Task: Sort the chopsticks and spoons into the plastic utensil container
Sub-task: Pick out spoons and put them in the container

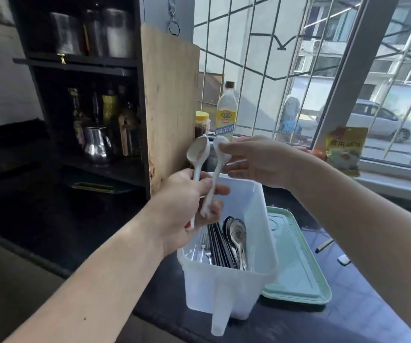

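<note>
My left hand [187, 209] grips the handles of two white spoons [204, 174], bowls up, above the container's far left corner, while my right hand [256, 162] pinches the right spoon's bowl. The plastic utensil container [261, 243] already holds metal spoons [236, 233], dark chopsticks [220, 246] and forks [203, 246], so I judge sorting nearly done. Its green lid [298, 263] lies touching on the right; nothing blocks the drop.

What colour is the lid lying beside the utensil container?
Pale mint green; the lid shows in the head view, right of the container.
</note>
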`<act>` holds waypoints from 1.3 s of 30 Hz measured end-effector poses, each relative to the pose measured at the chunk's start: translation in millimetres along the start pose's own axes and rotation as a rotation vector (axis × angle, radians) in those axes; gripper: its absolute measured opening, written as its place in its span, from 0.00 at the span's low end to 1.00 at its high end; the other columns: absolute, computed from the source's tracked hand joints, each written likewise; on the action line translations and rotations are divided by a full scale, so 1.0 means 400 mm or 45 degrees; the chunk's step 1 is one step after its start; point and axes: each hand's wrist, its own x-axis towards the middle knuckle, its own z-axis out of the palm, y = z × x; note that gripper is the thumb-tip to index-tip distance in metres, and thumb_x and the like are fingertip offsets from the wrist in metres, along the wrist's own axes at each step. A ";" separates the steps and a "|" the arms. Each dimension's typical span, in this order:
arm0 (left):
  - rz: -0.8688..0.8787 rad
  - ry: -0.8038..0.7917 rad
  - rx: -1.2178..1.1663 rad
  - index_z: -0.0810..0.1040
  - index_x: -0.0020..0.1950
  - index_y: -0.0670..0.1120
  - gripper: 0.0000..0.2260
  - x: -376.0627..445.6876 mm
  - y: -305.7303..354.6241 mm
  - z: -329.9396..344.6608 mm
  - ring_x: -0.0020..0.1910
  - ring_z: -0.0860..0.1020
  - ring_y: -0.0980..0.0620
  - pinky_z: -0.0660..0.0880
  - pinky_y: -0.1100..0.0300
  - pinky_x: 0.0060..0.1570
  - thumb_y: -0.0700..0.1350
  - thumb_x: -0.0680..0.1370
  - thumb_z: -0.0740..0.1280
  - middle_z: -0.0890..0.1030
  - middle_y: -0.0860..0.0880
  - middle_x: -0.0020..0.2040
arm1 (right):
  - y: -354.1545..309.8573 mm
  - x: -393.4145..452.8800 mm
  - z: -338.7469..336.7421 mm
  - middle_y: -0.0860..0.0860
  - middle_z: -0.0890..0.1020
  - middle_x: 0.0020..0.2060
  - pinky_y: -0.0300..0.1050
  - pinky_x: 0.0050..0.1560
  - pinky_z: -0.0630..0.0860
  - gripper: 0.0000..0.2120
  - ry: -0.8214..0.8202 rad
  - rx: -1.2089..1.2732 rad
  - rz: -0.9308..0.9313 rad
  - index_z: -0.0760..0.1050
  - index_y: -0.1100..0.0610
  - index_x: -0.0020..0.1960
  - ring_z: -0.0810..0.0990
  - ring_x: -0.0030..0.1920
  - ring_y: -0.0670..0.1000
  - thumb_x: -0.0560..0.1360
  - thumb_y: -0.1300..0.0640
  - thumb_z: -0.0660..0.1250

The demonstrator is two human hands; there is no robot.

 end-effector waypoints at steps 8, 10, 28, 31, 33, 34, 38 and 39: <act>0.196 0.306 0.269 0.74 0.53 0.44 0.06 -0.020 -0.010 -0.030 0.34 0.76 0.52 0.82 0.53 0.38 0.39 0.86 0.58 0.76 0.46 0.42 | 0.106 0.058 0.053 0.51 0.82 0.32 0.37 0.25 0.75 0.12 0.208 -1.733 0.276 0.75 0.56 0.34 0.80 0.27 0.49 0.73 0.53 0.72; 0.158 0.254 0.271 0.74 0.55 0.43 0.06 -0.032 -0.004 -0.035 0.25 0.69 0.54 0.71 0.60 0.24 0.39 0.86 0.58 0.73 0.48 0.34 | 0.173 0.072 0.088 0.49 0.75 0.32 0.38 0.29 0.69 0.14 0.061 -2.123 0.312 0.68 0.54 0.32 0.71 0.29 0.49 0.72 0.54 0.69; -0.007 0.136 0.279 0.76 0.58 0.40 0.10 -0.027 -0.006 0.007 0.21 0.59 0.55 0.57 0.66 0.22 0.43 0.85 0.58 0.64 0.51 0.28 | -0.026 -0.081 0.026 0.57 0.84 0.54 0.53 0.54 0.82 0.11 0.227 -1.176 -0.021 0.80 0.55 0.59 0.84 0.50 0.55 0.83 0.52 0.61; -0.043 -0.014 0.182 0.76 0.59 0.40 0.11 -0.015 -0.016 0.047 0.22 0.60 0.55 0.58 0.65 0.21 0.44 0.86 0.57 0.65 0.51 0.28 | -0.048 -0.126 0.008 0.52 0.83 0.56 0.51 0.50 0.84 0.19 0.050 -0.517 -0.071 0.73 0.46 0.69 0.87 0.47 0.52 0.78 0.49 0.69; -0.080 -0.137 0.067 0.76 0.62 0.40 0.12 -0.007 -0.021 0.064 0.23 0.60 0.54 0.59 0.64 0.22 0.45 0.87 0.56 0.65 0.50 0.29 | -0.042 -0.133 0.004 0.52 0.83 0.55 0.50 0.49 0.84 0.35 -0.103 -0.320 -0.052 0.71 0.48 0.72 0.87 0.48 0.55 0.68 0.44 0.76; -0.100 -0.189 0.018 0.75 0.62 0.40 0.12 -0.005 -0.022 0.068 0.23 0.61 0.53 0.59 0.64 0.22 0.45 0.87 0.56 0.65 0.50 0.29 | -0.038 -0.131 -0.003 0.53 0.84 0.54 0.48 0.48 0.83 0.37 -0.129 -0.222 -0.065 0.72 0.50 0.72 0.87 0.48 0.57 0.65 0.44 0.77; -0.128 -0.301 0.028 0.77 0.61 0.38 0.15 -0.005 -0.018 0.052 0.25 0.70 0.51 0.70 0.60 0.25 0.46 0.87 0.55 0.72 0.47 0.30 | -0.032 -0.119 -0.023 0.57 0.84 0.49 0.49 0.51 0.83 0.15 -0.185 0.045 -0.138 0.80 0.58 0.59 0.84 0.47 0.56 0.75 0.54 0.72; -0.118 -0.282 0.131 0.78 0.60 0.38 0.16 -0.006 -0.016 0.045 0.28 0.75 0.49 0.75 0.57 0.27 0.48 0.87 0.56 0.76 0.46 0.32 | -0.029 -0.112 -0.022 0.57 0.84 0.47 0.48 0.50 0.82 0.14 -0.195 0.051 -0.124 0.83 0.58 0.55 0.84 0.47 0.55 0.73 0.52 0.74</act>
